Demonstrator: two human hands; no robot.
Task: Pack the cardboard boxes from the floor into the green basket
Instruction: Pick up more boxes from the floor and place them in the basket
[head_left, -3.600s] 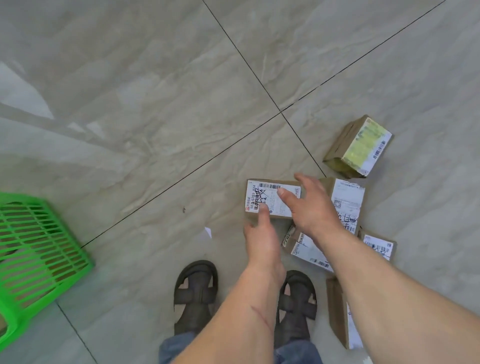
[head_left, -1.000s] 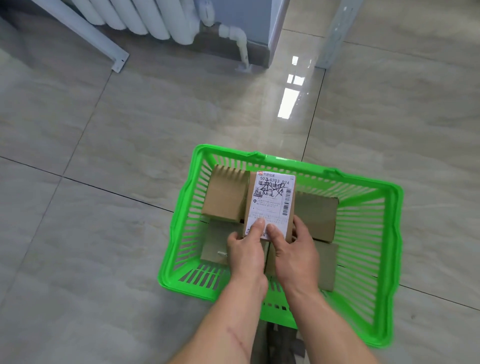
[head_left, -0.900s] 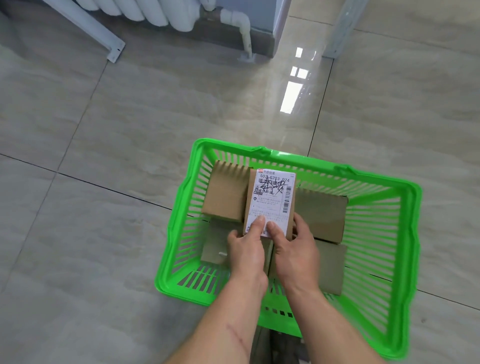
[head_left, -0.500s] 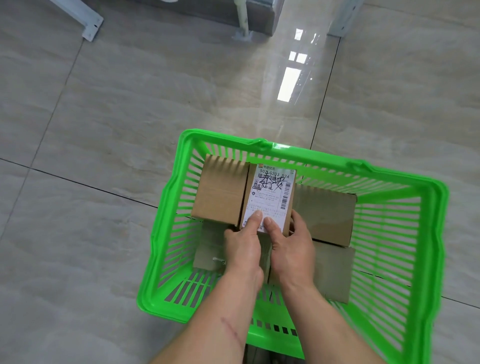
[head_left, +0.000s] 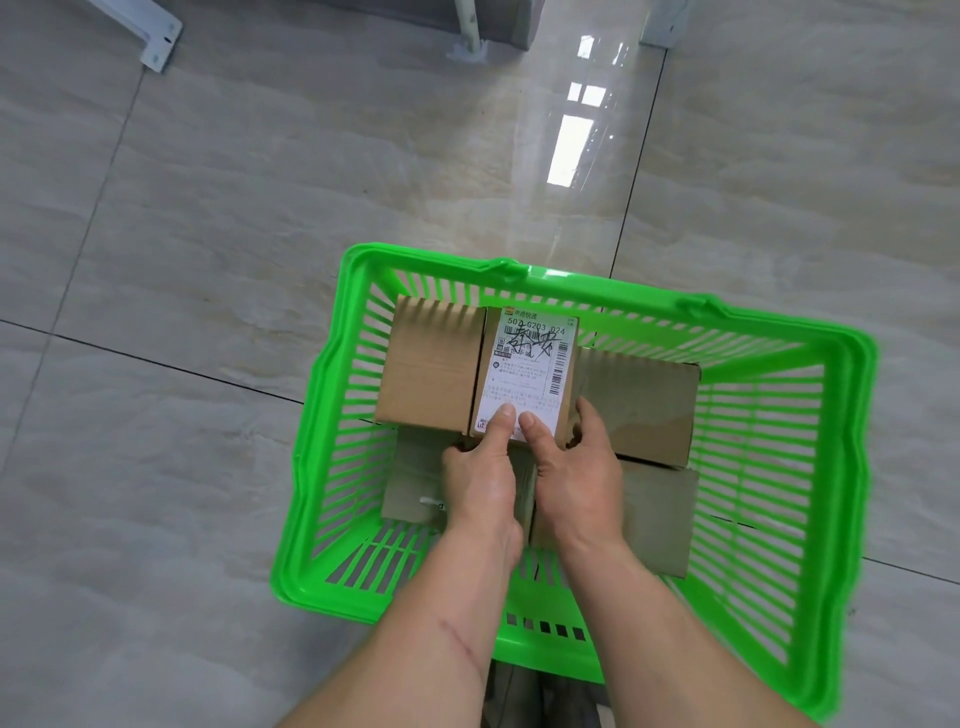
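A green plastic basket (head_left: 841, 467) stands on the tiled floor in front of me. Inside it, a cardboard box with a white shipping label (head_left: 530, 364) lies between a plain box (head_left: 431, 369) on its left and another plain box (head_left: 644, 405) on its right. Both my left hand (head_left: 480, 483) and my right hand (head_left: 576, 467) grip the labelled box at its near end, thumbs on the label. More boxes lie lower in the basket, one at the left (head_left: 410, 488) and one at the right (head_left: 660, 519), partly hidden by my hands.
Grey tiled floor (head_left: 208, 260) surrounds the basket. A white metal bracket (head_left: 156, 47) and a white pipe foot (head_left: 467, 31) stand at the top edge near the wall. No loose boxes on the floor are in view.
I carried the labelled box from the floor pile to the basket. Over the last second the box has sunk between the two upper boxes, and the view has come closer.
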